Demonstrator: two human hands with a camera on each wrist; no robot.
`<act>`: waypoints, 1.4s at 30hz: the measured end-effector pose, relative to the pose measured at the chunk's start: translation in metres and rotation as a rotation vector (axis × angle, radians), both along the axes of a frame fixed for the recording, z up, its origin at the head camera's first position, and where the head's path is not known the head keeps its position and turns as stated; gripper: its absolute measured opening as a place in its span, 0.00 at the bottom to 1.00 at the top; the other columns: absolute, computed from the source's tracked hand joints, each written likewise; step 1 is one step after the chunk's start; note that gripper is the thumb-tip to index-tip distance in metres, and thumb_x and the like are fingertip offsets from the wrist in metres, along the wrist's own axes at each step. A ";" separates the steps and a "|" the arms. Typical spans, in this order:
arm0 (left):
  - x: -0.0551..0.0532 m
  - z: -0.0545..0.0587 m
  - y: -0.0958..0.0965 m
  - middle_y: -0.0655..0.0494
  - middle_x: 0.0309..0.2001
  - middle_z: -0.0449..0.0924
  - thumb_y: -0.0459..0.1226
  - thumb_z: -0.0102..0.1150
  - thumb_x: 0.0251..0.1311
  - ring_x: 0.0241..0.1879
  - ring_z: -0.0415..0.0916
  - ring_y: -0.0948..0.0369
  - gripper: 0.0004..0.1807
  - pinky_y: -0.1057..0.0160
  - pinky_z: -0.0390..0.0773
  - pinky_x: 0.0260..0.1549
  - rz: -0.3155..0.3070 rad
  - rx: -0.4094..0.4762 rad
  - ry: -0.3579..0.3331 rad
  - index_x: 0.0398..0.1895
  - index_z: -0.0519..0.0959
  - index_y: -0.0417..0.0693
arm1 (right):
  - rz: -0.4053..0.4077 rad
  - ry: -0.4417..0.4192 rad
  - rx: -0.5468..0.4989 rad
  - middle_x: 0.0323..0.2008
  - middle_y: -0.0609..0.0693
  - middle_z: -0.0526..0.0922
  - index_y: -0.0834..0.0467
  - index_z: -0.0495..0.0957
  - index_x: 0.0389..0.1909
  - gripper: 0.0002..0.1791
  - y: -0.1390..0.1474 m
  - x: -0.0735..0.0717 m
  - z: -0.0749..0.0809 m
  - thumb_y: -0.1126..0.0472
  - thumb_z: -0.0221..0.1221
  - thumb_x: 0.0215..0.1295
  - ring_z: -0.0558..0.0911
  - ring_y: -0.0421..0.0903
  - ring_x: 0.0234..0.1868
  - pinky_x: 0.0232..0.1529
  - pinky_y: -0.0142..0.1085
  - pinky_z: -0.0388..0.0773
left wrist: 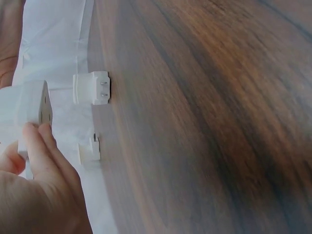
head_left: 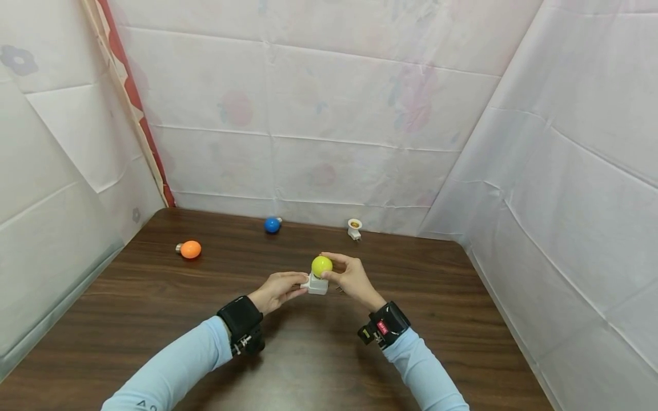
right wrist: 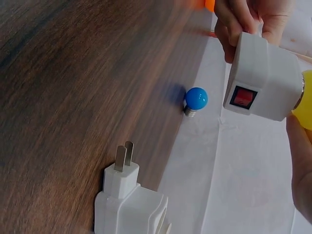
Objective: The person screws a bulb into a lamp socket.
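Observation:
A white lamp socket [head_left: 317,285] with a red rocker switch [right wrist: 243,97] is gripped between the fingers and thumb of my left hand [head_left: 279,289]. My right hand [head_left: 356,281] pinches a yellow bulb [head_left: 321,265] between thumb and fingers. The bulb sits at the socket's open end, its metal thread partly showing in the right wrist view. Close beside my right hand is a white plug-in lamp holder [right wrist: 127,195] with two flat prongs, mostly hidden by that hand in the head view.
Toward the back of the dark wooden table [head_left: 288,365] lie a blue bulb [head_left: 272,225] and another white plug-in holder [head_left: 354,228]. An orange bulb [head_left: 191,249] lies at the left. White patterned sheets [head_left: 319,103] hang behind and along both sides.

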State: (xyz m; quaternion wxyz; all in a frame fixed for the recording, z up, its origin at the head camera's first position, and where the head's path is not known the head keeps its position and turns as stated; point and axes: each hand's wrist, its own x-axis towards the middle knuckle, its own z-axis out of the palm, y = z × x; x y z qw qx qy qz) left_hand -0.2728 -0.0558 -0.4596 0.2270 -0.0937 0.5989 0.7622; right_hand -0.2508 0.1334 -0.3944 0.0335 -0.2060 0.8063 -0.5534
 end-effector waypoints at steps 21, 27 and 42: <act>0.002 -0.004 -0.005 0.37 0.56 0.70 0.29 0.55 0.59 0.36 0.78 0.61 0.21 0.67 0.79 0.43 -0.024 0.004 -0.013 0.56 0.70 0.31 | 0.113 0.004 0.050 0.57 0.56 0.74 0.60 0.68 0.60 0.26 0.006 -0.017 -0.033 0.66 0.59 0.59 0.77 0.49 0.52 0.49 0.35 0.77; 0.003 -0.007 -0.003 0.37 0.57 0.69 0.27 0.55 0.58 0.36 0.78 0.62 0.21 0.68 0.79 0.42 0.020 0.006 -0.010 0.55 0.71 0.31 | 0.068 -0.039 0.011 0.54 0.58 0.76 0.62 0.69 0.59 0.27 0.003 -0.015 -0.031 0.67 0.61 0.57 0.79 0.47 0.49 0.44 0.31 0.79; 0.003 -0.012 0.001 0.42 0.49 0.74 0.30 0.59 0.55 0.36 0.79 0.62 0.23 0.70 0.79 0.42 0.084 0.040 -0.013 0.55 0.71 0.32 | -0.055 0.041 -0.002 0.51 0.62 0.77 0.66 0.71 0.56 0.26 -0.009 0.002 -0.017 0.71 0.62 0.54 0.79 0.54 0.50 0.46 0.32 0.78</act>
